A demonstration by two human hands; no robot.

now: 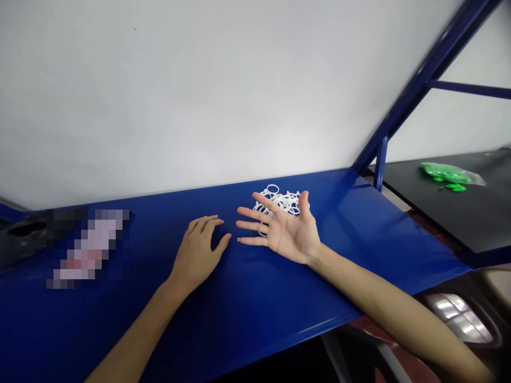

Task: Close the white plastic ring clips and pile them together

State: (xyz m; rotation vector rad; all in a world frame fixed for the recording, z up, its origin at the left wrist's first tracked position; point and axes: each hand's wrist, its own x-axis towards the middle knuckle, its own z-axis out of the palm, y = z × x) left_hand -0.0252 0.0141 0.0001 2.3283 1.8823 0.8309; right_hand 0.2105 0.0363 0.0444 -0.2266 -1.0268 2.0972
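My right hand (293, 234) is turned palm up with its fingers spread, and nothing lies in it. Just behind it, partly hidden by the fingers, is a loose pile of thin white rings (288, 202) on the blue table (247, 298). My left hand (199, 247) is palm down over the table, to the left of the right hand. Its fingers are apart and somewhat bent, and it holds nothing that I can see.
A black bag (24, 239) and a blurred-out flat item (93, 242) lie at the table's left. Blue metal posts (415, 80) rise at the right. Beyond them, a black table (447, 218) bears a clear bag of green pieces (449, 173). A white wall (199, 96) stands behind.
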